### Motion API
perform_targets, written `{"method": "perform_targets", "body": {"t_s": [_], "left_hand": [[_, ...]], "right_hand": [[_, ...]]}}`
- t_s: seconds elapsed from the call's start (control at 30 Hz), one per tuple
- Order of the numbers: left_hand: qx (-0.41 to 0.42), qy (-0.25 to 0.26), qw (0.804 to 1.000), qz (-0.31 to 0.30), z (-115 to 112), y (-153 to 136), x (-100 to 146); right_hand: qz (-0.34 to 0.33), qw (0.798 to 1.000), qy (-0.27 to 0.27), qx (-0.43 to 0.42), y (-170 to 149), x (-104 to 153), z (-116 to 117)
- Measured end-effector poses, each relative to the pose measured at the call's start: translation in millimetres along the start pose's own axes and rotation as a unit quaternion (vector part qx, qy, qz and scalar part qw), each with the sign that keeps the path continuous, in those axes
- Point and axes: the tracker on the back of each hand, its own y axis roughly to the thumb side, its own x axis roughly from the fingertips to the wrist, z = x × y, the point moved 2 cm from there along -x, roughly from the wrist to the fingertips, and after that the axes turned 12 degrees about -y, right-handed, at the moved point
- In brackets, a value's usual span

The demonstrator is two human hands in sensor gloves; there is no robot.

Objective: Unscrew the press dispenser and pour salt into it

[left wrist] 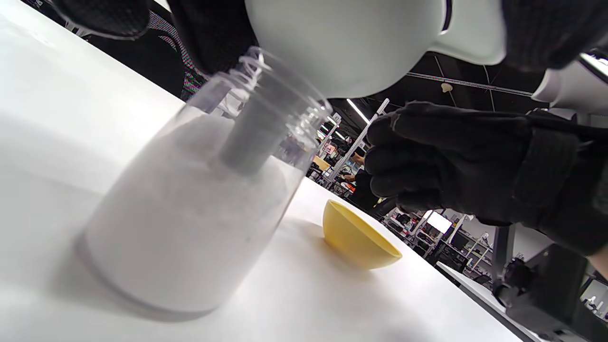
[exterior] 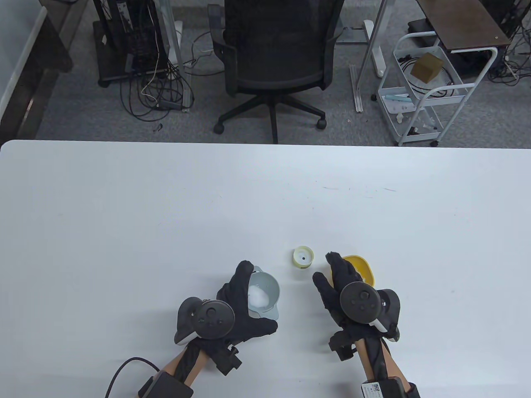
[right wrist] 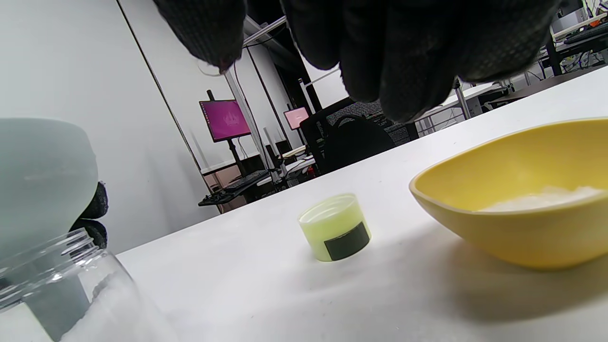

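Note:
The clear dispenser jar (left wrist: pixel 190 213) stands open on the table, largely full of white salt; it also shows in the right wrist view (right wrist: pixel 61 294). A grey funnel (exterior: pixel 265 290) with salt in it sits in the jar's mouth, its stem (left wrist: pixel 251 133) inside the neck. My left hand (exterior: pixel 249 300) grips the funnel's rim. The jar is hidden under the funnel in the table view. The yellow-green press cap (exterior: pixel 303 257) lies apart, upside down. My right hand (exterior: pixel 330 273) hovers empty over a yellow bowl (exterior: pixel 363 267) with a little salt in it (right wrist: pixel 536 197).
The white table (exterior: pixel 166 215) stretches far behind the objects. An office chair (exterior: pixel 276 54) and a white cart (exterior: pixel 427 91) stand beyond the far edge. The cap sits between the funnel and the yellow bowl.

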Motion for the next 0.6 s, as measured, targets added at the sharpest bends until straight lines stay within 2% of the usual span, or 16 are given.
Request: {"method": "perform_targets", "body": {"t_s": [0.37,0.5,0.53,0.6], "left_hand": [[-0.002,0.006,1.000,-0.005,2.2,1.0,0.8],[-0.031,-0.011,0.999,-0.002,-8.0,-3.8,1.1],[-0.023,0.003,1.000,0.002,-7.0,-3.3,0.2],[-0.020,-0.007,1.000,0.007,-7.1,-2.3,0.4]], "right_hand": [[0.000,1.000,0.002,0.002,-0.5,0.1,0.6],[0.000,1.000,0.004,0.004,-0.4,0.3,1.1],[0.000,1.000,0.004,0.004,-0.4,0.3,1.3],[0.000,1.000,0.006,0.006,-0.5,0.4,2.0]]}}
